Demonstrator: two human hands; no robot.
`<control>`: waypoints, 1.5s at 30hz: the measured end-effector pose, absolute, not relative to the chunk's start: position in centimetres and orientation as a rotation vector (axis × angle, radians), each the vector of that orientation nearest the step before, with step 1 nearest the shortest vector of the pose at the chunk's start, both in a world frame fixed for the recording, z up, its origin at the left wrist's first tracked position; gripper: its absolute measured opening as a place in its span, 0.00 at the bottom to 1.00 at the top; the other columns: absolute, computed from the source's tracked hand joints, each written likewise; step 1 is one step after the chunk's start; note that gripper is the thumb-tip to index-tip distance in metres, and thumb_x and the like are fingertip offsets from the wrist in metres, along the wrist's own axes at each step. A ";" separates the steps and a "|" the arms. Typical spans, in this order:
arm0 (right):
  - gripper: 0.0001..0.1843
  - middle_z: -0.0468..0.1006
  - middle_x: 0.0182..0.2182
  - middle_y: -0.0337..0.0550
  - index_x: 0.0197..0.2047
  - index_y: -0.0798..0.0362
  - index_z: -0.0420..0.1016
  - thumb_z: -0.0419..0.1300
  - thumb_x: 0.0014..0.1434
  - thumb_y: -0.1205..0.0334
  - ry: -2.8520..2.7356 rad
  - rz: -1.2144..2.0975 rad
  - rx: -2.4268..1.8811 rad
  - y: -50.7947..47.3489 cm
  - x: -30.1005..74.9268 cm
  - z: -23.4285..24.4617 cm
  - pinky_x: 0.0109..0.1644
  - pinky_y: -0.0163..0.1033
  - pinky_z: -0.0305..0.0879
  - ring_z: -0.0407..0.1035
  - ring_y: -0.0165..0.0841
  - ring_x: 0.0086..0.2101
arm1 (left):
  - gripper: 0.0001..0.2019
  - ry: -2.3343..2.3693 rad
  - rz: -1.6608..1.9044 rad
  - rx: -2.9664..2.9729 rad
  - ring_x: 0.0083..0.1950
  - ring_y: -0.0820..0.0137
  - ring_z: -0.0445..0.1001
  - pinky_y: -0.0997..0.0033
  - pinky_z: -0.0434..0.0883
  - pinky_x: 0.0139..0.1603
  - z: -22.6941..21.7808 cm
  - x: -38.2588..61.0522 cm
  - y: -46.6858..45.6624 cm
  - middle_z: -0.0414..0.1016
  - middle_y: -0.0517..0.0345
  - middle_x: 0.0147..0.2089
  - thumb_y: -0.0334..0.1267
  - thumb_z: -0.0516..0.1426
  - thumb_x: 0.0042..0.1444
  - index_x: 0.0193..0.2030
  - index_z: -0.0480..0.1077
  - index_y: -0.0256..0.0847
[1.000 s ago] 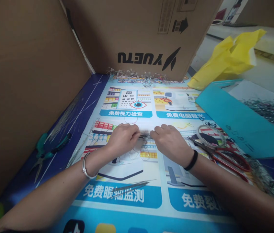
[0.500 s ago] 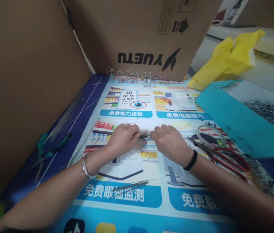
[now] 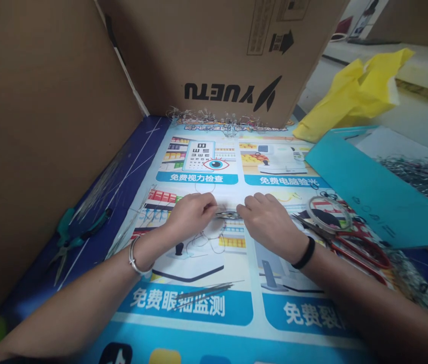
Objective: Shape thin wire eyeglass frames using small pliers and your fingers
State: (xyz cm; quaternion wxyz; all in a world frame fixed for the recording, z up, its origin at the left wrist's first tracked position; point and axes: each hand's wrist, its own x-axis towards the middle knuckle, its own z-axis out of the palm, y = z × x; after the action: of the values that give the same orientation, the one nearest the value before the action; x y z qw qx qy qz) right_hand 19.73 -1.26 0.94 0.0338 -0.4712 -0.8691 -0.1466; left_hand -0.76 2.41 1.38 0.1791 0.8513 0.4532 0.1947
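Observation:
My left hand (image 3: 191,216) and my right hand (image 3: 267,220) meet over the middle of a printed blue poster (image 3: 206,308). Both hands pinch the ends of a small thin metal piece (image 3: 228,215) held between their fingertips. Fine wire loops (image 3: 214,240) trail from it onto the poster below the left hand. A silver bangle sits on my left wrist and a black band on my right wrist.
Teal-handled pliers (image 3: 72,237) lie at the left by a cardboard wall. Red-handled scissors (image 3: 354,247) and a tape roll (image 3: 328,212) lie right. A few thin wires (image 3: 202,292) rest near me. A YUETU box (image 3: 221,55), a yellow bag (image 3: 354,93), a teal folder (image 3: 373,197) and wire scraps (image 3: 422,172) stand behind.
Both hands have shifted very slightly, still pinched on the small metal piece; the rest is unchanged.

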 end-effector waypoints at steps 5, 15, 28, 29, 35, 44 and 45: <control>0.10 0.71 0.31 0.44 0.36 0.53 0.71 0.52 0.60 0.57 -2.606 -0.247 -1.557 -1.2 20.5 1.2 0.38 0.40 0.47 0.60 0.36 0.35 | 0.07 1.269 0.557 2.387 0.32 0.71 0.70 0.72 0.64 0.32 1.2 -0.8 2.5 0.73 0.59 0.29 0.35 0.51 0.56 0.31 0.69 0.40; 0.16 0.70 0.39 0.48 0.42 0.53 0.70 0.50 0.62 0.50 -2.386 -0.187 -1.797 -0.8 20.3 0.7 0.41 0.40 0.54 0.60 0.39 0.42 | 0.10 1.232 0.579 2.479 0.37 0.68 0.70 0.69 0.66 0.38 -0.1 -1.1 3.2 0.74 0.57 0.33 0.41 0.49 0.59 0.36 0.71 0.43; 0.19 0.70 0.41 0.50 0.47 0.56 0.69 0.48 0.62 0.51 -2.454 -0.199 -1.702 -1.2 19.2 -0.2 0.46 0.46 0.52 0.58 0.41 0.44 | 0.09 1.005 0.581 2.571 0.42 0.65 0.70 0.64 0.64 0.45 0.2 -0.7 3.1 0.76 0.57 0.37 0.40 0.50 0.59 0.35 0.70 0.42; 0.19 0.70 0.41 0.50 0.47 0.56 0.69 0.48 0.62 0.51 -2.462 -0.193 -1.692 -1.2 19.2 -0.1 0.47 0.47 0.52 0.58 0.41 0.44 | 0.10 1.020 0.573 2.564 0.42 0.65 0.71 0.64 0.64 0.45 0.1 -0.6 3.1 0.76 0.57 0.37 0.41 0.50 0.59 0.35 0.70 0.42; 0.14 0.73 0.39 0.50 0.43 0.56 0.71 0.52 0.61 0.57 -2.410 -0.182 -1.704 -2.2 21.2 3.5 0.42 0.42 0.57 0.62 0.39 0.42 | 0.14 1.040 0.559 2.514 0.40 0.66 0.72 0.66 0.65 0.42 -0.1 -0.6 3.2 0.77 0.56 0.37 0.45 0.49 0.58 0.37 0.72 0.43; 0.13 0.69 0.22 0.35 0.30 0.52 0.69 0.57 0.55 0.50 -0.859 0.189 -1.602 -12.7 35.9 8.8 0.22 0.32 0.56 0.61 0.25 0.20 | 0.14 1.074 0.574 2.443 0.42 0.64 0.73 0.68 0.67 0.44 -0.3 -1.0 3.4 0.77 0.58 0.39 0.48 0.50 0.56 0.37 0.72 0.45; 0.13 0.69 0.22 0.34 0.29 0.52 0.67 0.60 0.51 0.50 -0.676 0.176 -1.510 -14.3 37.4 8.8 0.21 0.31 0.55 0.61 0.24 0.20 | 0.14 1.085 0.566 2.437 0.42 0.64 0.73 0.68 0.67 0.44 -0.3 -1.0 3.4 0.77 0.58 0.40 0.48 0.50 0.56 0.37 0.72 0.45</control>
State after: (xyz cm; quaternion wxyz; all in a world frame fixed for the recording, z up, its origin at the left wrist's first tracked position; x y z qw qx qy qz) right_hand 37.45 -14.34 8.76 0.6734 -0.6710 -0.3003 0.0780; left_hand -0.97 3.43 -0.27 0.2056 0.8746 0.3893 0.2030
